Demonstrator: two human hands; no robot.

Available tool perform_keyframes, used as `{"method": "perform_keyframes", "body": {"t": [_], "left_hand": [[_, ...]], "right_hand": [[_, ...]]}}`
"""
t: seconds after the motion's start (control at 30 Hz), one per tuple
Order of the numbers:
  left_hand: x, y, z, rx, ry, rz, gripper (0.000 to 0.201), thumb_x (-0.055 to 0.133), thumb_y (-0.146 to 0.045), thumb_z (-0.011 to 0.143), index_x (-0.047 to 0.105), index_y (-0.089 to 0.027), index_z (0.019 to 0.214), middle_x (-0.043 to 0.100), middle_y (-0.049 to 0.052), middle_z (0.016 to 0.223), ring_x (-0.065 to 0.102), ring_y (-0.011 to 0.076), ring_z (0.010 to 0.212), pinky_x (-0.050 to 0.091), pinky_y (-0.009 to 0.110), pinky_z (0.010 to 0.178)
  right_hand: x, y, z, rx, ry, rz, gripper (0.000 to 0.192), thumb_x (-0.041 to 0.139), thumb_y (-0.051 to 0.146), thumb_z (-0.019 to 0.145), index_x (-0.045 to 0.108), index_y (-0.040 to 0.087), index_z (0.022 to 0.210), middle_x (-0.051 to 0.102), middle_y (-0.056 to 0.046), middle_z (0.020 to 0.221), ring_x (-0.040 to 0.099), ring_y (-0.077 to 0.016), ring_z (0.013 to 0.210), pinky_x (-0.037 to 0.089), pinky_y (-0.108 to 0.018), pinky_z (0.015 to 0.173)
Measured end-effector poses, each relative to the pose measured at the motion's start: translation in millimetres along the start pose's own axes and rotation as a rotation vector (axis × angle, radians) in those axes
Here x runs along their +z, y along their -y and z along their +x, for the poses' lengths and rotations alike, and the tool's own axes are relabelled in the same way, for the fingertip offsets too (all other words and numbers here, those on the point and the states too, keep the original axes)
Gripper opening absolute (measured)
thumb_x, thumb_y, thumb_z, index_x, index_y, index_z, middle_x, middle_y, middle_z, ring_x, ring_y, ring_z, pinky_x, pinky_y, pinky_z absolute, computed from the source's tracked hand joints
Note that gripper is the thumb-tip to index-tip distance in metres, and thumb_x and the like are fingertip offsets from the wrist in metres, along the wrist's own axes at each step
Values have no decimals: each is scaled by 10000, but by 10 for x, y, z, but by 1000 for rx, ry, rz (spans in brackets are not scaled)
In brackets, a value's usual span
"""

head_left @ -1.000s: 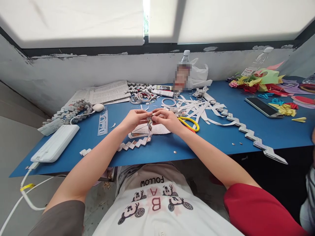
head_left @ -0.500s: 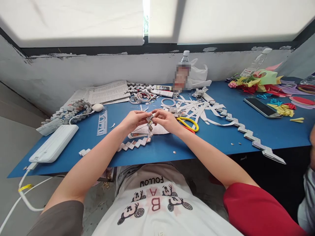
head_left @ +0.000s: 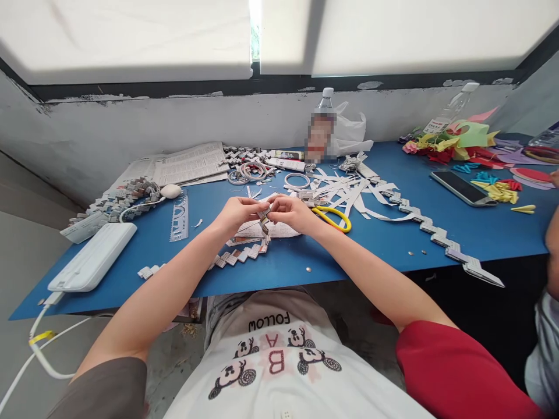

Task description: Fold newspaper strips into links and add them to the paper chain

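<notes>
The person is sitting at a blue worktop (head_left: 384,244) and is folding a paper chain (head_left: 244,251). Both hands are meeting over the middle of the worktop. The left hand (head_left: 236,212) is pinching the top end of the chain, and the right hand (head_left: 292,213) is pinching the same end from the other side, so the fingers (head_left: 257,205) of both hands are closed on the paper. The top end is lifted up between the hands, while the rest of the chain is hanging down and lying in a zigzag on the worktop, just in front of the person. A printed sheet (head_left: 271,229) is lying under the hands. Yellow scissors (head_left: 334,216) are resting just beside the right hand, next to a pile of white strips (head_left: 353,195). A longer finished chain (head_left: 441,237) is running off to the right edge. A ruler (head_left: 180,216) and a white power bank (head_left: 87,265) are lying well off to the left. It looks like the person is making one more fold at the end of the chain. The next move probably calls for a firm press on the crease and a steady hold, so the small folds are not slipping open.
</notes>
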State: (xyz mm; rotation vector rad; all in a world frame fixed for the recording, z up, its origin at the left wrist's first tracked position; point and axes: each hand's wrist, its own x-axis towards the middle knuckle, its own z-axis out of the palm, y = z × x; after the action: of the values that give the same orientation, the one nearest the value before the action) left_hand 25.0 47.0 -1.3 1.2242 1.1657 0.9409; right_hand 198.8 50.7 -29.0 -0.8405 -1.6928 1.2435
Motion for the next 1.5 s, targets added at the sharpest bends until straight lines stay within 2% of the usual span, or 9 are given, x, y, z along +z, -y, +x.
{"method": "perform_keyframes", "body": {"t": [0.13,0.3,0.5,0.83,1.0,1.17,1.27,1.37,1.5], "left_hand": [[5,-51,-31,6,-23,11,356,893,-398,493,732,-123,651,686,64,667,652,174,699,535,379,862],[7,-85,-57,46,-13,0,358,867,-426,546,741,-122,686,710,92,729,666,203,763,529,395,882],[32,-56,-65,120,-33,23,338,855,-420,571,733,-135,705,699,55,737,650,182,786,520,375,897],[22,23,-9,58,38,4,304,843,-393,598,743,-134,720,697,59,751,638,162,775,510,361,895],[22,50,-12,60,16,1,302,848,-385,586,745,-135,719,707,67,765,647,175,789,509,370,906],[30,37,-30,70,-17,3,337,853,-410,574,734,-132,724,702,71,757,652,187,794,513,391,915],[41,12,-35,79,-42,-44,328,866,-377,555,697,-134,697,682,51,741,650,171,762,527,391,896],[56,-7,-42,91,-76,-82,358,878,-354,531,677,-138,734,681,43,766,660,173,763,538,400,873],[62,-1,-43,113,-72,-78,372,854,-391,568,715,-139,805,713,65,827,673,189,804,532,402,891]], "right_hand": [[21,-14,-1,-2,-39,0,191,672,287,688,559,155,608,582,-29,933,557,-85,615,485,-289,641],[40,-41,6,-49,-129,46,253,717,373,690,599,152,653,563,-50,957,563,-102,654,502,-294,633],[30,-73,9,-89,-221,-15,252,714,393,714,619,160,704,556,-58,944,583,-143,752,509,-307,674],[21,-12,-38,-118,-171,-117,165,656,292,733,570,166,670,551,-53,929,582,-155,793,525,-342,744],[8,14,-42,-118,-161,-162,166,662,288,729,573,169,656,560,-53,906,590,-160,782,534,-344,743],[-7,53,-55,-110,-145,-217,141,653,305,756,610,174,723,581,-68,933,612,-184,831,539,-363,783],[-13,43,-51,-114,-135,-174,135,641,308,772,613,178,795,601,-67,942,622,-186,849,534,-369,799],[-22,21,-40,-60,-119,-53,204,662,339,764,572,183,859,623,-49,889,639,-181,804,537,-373,771],[-29,14,-29,-43,-140,2,271,714,385,726,561,181,819,635,-33,825,643,-173,759,537,-353,735]]}}
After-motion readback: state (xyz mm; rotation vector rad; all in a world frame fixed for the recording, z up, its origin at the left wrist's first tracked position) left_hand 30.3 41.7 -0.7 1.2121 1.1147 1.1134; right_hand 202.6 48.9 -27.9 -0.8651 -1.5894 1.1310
